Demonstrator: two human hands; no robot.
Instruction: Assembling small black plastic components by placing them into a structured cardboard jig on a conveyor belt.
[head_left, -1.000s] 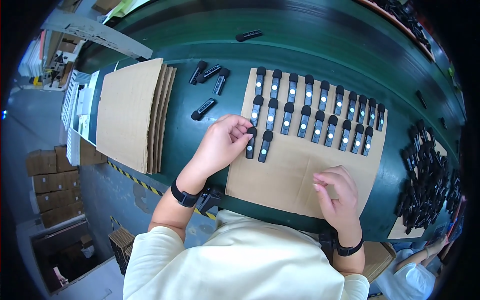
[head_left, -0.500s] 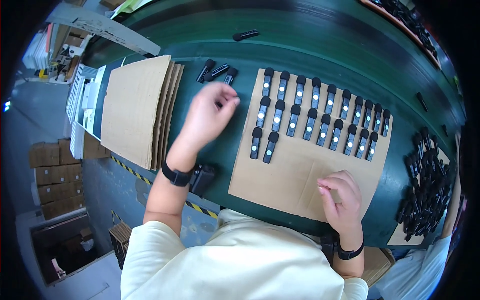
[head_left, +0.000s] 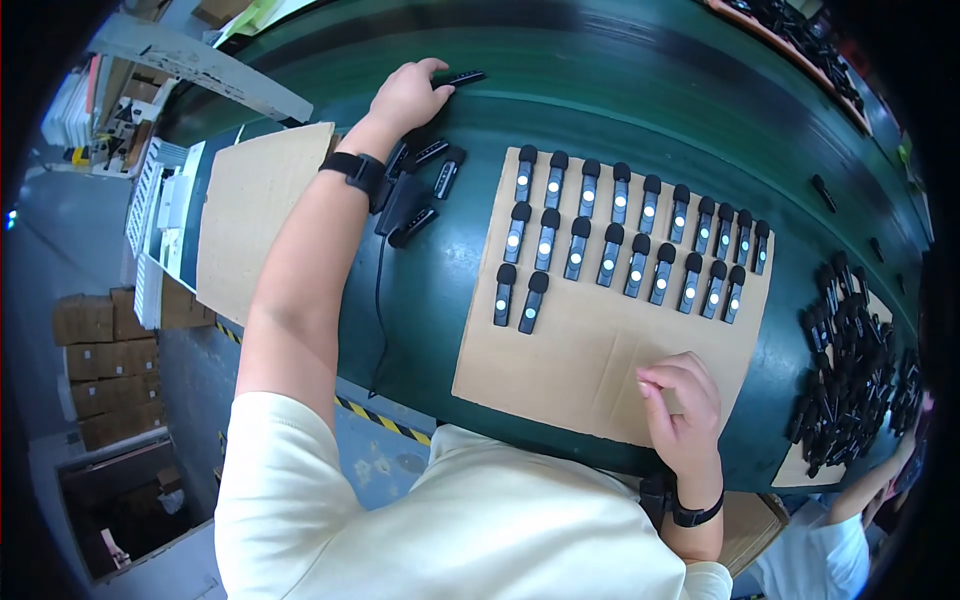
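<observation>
My left hand reaches over the belt with thumb and forefinger apart, around the near end of a small black microphone. Whether the fingers press on it, I cannot tell. Below that wrist lie several loose microphones, among them one with a foam cap and another farther down. My right hand hovers over the lower right of a cardboard sheet, fingers loosely curled, nothing visible in them. Rows of foam-capped microphones with round pale dots cover the sheet's upper part; its bottom row has two at the left.
A heap of black microphones lies on cardboard at the right, beside a co-worker's arm. Stacked cardboard stands left. A black box with a cable sits by my left wrist. More microphones lie on the green belt.
My left hand has moved up and away to the microphone on the belt. A loose microphone shows where that hand was. My right hand stays nearly still. The view has shifted slightly.
</observation>
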